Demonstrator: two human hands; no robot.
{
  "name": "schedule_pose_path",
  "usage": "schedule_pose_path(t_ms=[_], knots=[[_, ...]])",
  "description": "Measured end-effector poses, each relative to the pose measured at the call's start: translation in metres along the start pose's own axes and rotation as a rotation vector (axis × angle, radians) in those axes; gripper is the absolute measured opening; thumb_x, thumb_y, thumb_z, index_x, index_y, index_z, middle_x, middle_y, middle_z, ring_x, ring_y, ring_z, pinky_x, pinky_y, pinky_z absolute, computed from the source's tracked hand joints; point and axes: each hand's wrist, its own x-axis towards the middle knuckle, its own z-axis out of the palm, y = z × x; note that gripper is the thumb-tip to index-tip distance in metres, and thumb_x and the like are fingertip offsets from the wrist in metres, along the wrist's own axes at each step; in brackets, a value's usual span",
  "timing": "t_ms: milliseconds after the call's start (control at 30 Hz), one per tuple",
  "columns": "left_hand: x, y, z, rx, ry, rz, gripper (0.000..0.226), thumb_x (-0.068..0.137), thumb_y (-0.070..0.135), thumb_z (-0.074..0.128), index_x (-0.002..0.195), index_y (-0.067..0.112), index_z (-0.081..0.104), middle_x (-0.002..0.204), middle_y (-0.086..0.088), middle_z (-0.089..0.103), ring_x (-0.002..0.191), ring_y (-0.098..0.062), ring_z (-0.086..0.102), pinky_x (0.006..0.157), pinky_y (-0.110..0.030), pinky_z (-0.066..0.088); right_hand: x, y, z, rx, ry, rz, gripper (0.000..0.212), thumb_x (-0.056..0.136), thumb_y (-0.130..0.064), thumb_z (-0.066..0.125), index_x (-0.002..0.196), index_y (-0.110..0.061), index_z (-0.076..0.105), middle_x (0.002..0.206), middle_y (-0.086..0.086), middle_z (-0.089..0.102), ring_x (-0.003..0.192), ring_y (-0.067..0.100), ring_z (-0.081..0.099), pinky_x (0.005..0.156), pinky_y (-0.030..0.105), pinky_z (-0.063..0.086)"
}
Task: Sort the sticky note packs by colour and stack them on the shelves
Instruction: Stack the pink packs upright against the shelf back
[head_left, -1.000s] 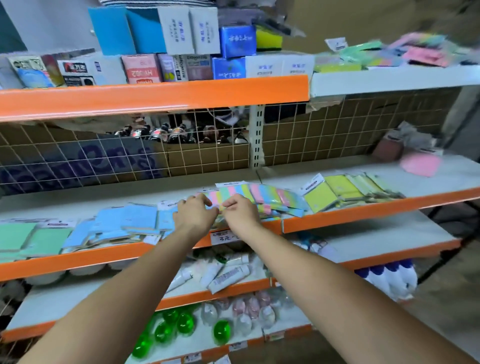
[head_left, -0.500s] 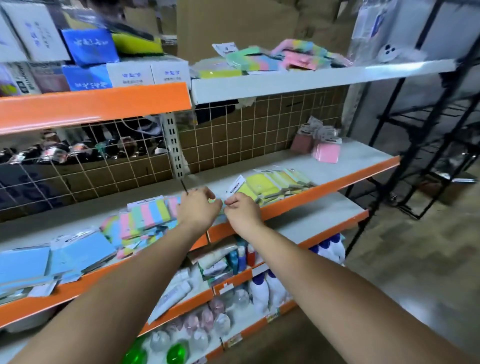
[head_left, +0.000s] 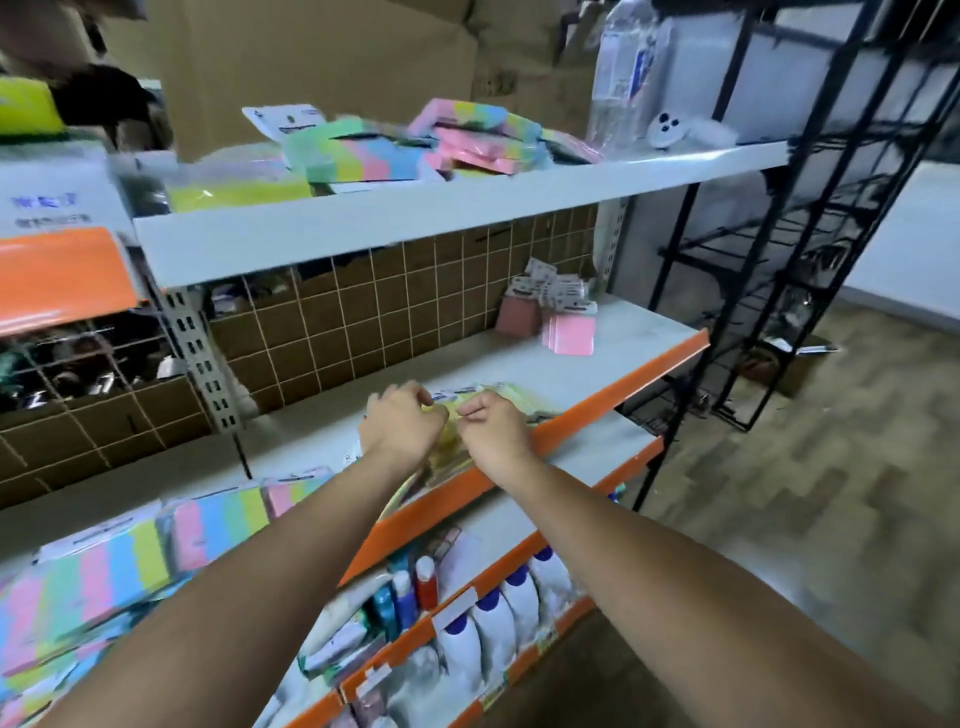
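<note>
Yellow sticky note packs (head_left: 498, 396) lie in a pile at the front of the middle shelf (head_left: 613, 364). My left hand (head_left: 400, 428) and my right hand (head_left: 493, 428) are both on that pile with curled fingers, pinching the yellow packs; the hands hide most of it. Rainbow-striped packs (head_left: 156, 545) lie on the same shelf to the left, under my left forearm. Pink packs (head_left: 569, 335) stand at the back right of the shelf. A mixed heap of rainbow and pink packs (head_left: 415, 145) lies on the top white shelf (head_left: 467, 208).
Lower shelves hold bottles with blue caps (head_left: 493, 623) and tubes. A black metal rack (head_left: 779, 260) stands to the right of the shelving. Cardboard boxes (head_left: 322, 62) rise behind the top shelf. Wire mesh backs the shelves.
The view and both hands moved right along the middle shelf, from the rainbow-striped packs to the yellow pile. The blue and green packs have left the view.
</note>
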Motion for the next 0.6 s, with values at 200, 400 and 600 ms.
schedule_pose_path(t_ms=[200, 400, 600], knots=[[0.046, 0.042, 0.034, -0.003, -0.065, 0.031, 0.023, 0.085, 0.036, 0.055, 0.104, 0.025, 0.063, 0.117, -0.001, 0.06, 0.119, -0.025, 0.044, 0.095, -0.036, 0.036, 0.05, 0.016, -0.04, 0.047, 0.108, 0.059, 0.019, 0.083, -0.005, 0.055, 0.094, -0.013, 0.068, 0.091, 0.0, 0.067, 0.093, 0.027, 0.068, 0.088, 0.035, 0.054], [0.076, 0.076, 0.068, 0.001, -0.111, 0.061, 0.024, 0.084, 0.036, 0.056, 0.103, 0.024, 0.064, 0.116, -0.002, 0.062, 0.117, -0.026, 0.048, 0.091, -0.036, 0.037, 0.094, 0.034, -0.071, 0.007, 0.127, 0.077, 0.023, 0.082, -0.006, 0.055, 0.074, -0.028, 0.056, 0.084, -0.006, 0.063, 0.093, 0.029, 0.068, 0.088, 0.038, 0.053], [0.099, 0.105, 0.106, 0.002, -0.124, 0.027, 0.022, 0.083, 0.035, 0.056, 0.102, 0.025, 0.063, 0.115, 0.0, 0.063, 0.115, -0.025, 0.049, 0.083, -0.032, 0.037, 0.136, 0.059, -0.1, -0.008, 0.092, 0.083, 0.023, 0.083, -0.009, 0.055, 0.073, -0.03, 0.054, 0.082, -0.006, 0.062, 0.091, 0.028, 0.068, 0.086, 0.035, 0.053]])
